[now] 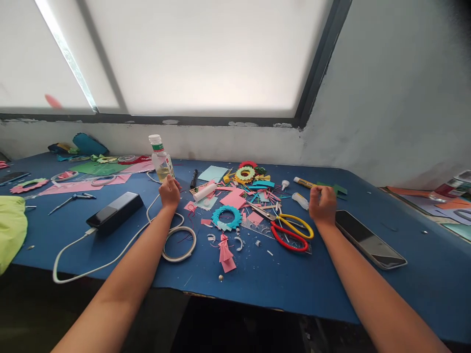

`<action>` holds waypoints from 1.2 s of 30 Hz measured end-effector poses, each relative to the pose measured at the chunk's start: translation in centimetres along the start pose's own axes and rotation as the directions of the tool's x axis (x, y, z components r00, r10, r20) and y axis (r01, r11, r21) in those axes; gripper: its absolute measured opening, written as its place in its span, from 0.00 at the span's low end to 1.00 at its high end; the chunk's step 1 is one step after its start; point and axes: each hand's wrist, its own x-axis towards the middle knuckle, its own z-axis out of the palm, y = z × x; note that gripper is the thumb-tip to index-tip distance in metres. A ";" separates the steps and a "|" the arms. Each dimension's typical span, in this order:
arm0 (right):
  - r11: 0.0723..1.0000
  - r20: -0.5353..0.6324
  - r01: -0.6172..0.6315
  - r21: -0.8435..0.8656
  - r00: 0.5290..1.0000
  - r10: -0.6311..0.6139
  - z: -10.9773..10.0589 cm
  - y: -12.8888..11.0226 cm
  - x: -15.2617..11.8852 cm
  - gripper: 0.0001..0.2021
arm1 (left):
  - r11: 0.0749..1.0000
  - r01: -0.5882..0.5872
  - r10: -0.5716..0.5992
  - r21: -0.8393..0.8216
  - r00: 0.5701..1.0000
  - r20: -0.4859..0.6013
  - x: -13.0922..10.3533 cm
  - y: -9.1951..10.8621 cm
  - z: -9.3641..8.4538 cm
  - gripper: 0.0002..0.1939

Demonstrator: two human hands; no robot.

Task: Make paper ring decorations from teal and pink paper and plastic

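My left hand (pixel 170 192) is curled closed just in front of a plastic bottle (pixel 161 159) with a white cap; whether it touches the bottle I cannot tell. My right hand (pixel 323 203) is a loose fist beside a small white glue bottle (pixel 300 201), with nothing visible in it. Between the hands lie red-and-yellow-handled scissors (pixel 290 230), a blue paper ring with a toothed edge (pixel 226 217), a folded pink paper piece (pixel 225 254) and a roll of tape (pixel 179 244). Pink paper scraps (pixel 233 198) are heaped behind them.
A black power bank (pixel 115 211) with a white cable (pixel 110 266) sits at left. To the right lies a phone (pixel 370 239). Compasses (pixel 71 201), a yellow marker (pixel 304 183) and a clear ruler (pixel 257 226) also lie on the blue table (pixel 257 289). A wall stands behind.
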 end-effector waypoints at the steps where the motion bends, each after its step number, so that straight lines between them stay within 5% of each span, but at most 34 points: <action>1: 0.999 -0.016 0.035 0.002 0.999 -0.034 0.0 -0.1 0.0 0.16 | 1.000 -0.027 0.027 0.001 1.000 0.005 0.0 0.0 0.1 0.15; 7: 0.981 -0.028 0.193 -0.009 0.981 -0.194 -0.2 -0.7 -0.5 0.25 | 0.987 -0.153 0.151 0.052 0.988 0.037 -0.2 1.1 -0.3 0.17; 11: 0.974 -0.028 0.225 -0.006 0.974 -0.225 -0.4 -0.6 -0.7 0.24 | 0.976 -0.187 0.143 0.109 0.934 0.328 -0.2 3.1 -1.9 0.15; 13: 0.975 -0.041 0.223 -0.002 0.974 -0.223 -0.4 -0.4 -0.7 0.24 | 0.971 -0.209 0.111 0.114 0.820 0.561 -0.7 4.5 -3.3 0.12; 15: 0.977 -0.065 0.213 0.003 0.975 -0.212 -0.2 -0.1 -0.6 0.23 | 0.967 -0.237 0.090 0.092 0.657 0.749 -2.1 6.1 -5.3 0.13; 18: 0.981 -0.109 0.195 0.010 0.975 -0.193 0.4 0.4 -0.2 0.23 | 0.957 -0.280 0.053 0.081 0.441 0.896 -5.5 8.4 -9.1 0.17; 20: 0.982 -0.129 0.187 0.013 0.974 -0.184 0.9 0.7 0.0 0.24 | 0.942 -0.317 0.016 0.110 0.368 0.930 -8.2 9.3 -11.5 0.18; 24: 0.983 -0.133 0.181 0.026 0.975 -0.176 1.3 1.1 0.1 0.23 | 0.807 -0.534 -0.044 0.251 0.370 0.928 -11.9 9.1 -14.4 0.21; 32: 0.967 0.044 0.248 0.059 0.967 -0.250 -0.1 -0.6 0.3 0.18 | 0.749 -0.655 0.102 0.105 0.270 0.958 -12.6 7.2 -13.9 0.20; 36: 0.967 0.237 0.249 0.059 0.937 -0.256 -1.6 -2.6 0.3 0.17 | 0.759 -0.648 0.204 0.067 0.334 0.920 -12.6 7.2 -13.5 0.16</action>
